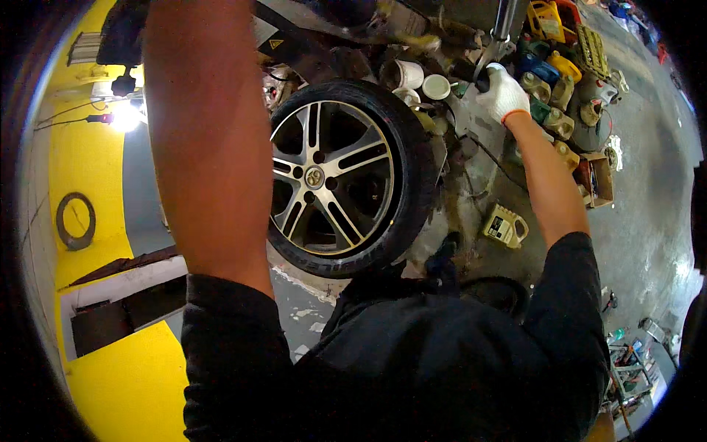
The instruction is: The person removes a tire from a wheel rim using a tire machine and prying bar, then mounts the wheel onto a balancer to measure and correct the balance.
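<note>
A car wheel with a black tyre (406, 184) and alloy rim (352, 158) lies below me between my forearms. My left forearm rises past it and out at the top edge, so that hand is hidden. My right hand (501, 96), in a white glove, is closed on a black handle (467, 71) beside an upright metal column (504, 20) beyond the wheel's upper right. A black machine part (294, 55) with a yellow warning sticker stands behind the wheel.
Several jugs (563, 66), white tubs (436, 86), a cardboard box (599, 183) and a pale jug (505, 225) sit at the right. A lit lamp (125, 116) and a ring (76, 220) are by the yellow wall (110, 383). Metal clutter (626, 368) lies lower right.
</note>
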Demonstrator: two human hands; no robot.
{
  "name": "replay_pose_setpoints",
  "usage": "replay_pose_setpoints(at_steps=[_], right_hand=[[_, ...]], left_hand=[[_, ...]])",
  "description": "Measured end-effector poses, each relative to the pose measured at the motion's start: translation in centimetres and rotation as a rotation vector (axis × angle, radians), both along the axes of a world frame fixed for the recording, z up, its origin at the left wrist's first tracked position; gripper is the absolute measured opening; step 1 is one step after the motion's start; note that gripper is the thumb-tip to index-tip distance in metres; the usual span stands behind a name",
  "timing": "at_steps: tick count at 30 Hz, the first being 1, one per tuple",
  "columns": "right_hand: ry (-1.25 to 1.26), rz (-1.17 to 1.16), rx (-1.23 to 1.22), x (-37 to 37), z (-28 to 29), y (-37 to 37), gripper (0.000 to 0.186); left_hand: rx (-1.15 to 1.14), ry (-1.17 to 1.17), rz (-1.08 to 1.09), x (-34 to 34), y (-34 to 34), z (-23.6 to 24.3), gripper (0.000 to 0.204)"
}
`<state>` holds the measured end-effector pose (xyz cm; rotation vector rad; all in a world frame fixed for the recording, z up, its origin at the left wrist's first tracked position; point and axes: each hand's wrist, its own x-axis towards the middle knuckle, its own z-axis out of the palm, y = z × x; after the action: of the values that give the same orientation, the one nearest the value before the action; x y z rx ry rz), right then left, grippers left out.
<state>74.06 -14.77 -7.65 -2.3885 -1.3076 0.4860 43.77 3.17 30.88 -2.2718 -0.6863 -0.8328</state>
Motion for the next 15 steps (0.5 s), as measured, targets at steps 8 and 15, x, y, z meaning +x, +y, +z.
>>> replay_pose_setpoints(at_steps=[8,15], right_hand=[[-0.440,0.009,-0.138,0.0,1.5,3.6,0.055],[0.328,0.116,-0.089,-16.8,-7.0,-0.5,0.085]], left_hand=[[-0.209,0.302,-0.219,7.1,-0.3,-6.5,0.045],[-0.474,0.618,-0.412,0.1,3.8,-15.7,0.044]])
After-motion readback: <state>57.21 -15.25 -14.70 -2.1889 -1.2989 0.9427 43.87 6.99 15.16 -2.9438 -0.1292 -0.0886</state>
